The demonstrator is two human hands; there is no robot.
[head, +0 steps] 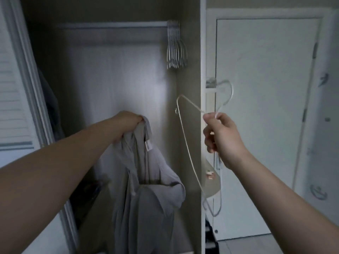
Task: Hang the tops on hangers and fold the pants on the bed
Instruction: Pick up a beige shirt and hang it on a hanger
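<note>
I am facing an open wardrobe with a bare rail (111, 25) and a cluster of spare hangers (176, 46) bunched at its right end, above and between both hands. The left hand (126, 125) is clenched on the neck of a grey hooded top (146, 198), which hangs straight down below it. Just right of the top, the right hand (220, 134) pinches a white wire hanger (185, 143) at its neck, hook up, the hanger's long bar running steeply downward. The top's neck opening lies left of the hanger's upper shoulder; I judge threading comes next.
</note>
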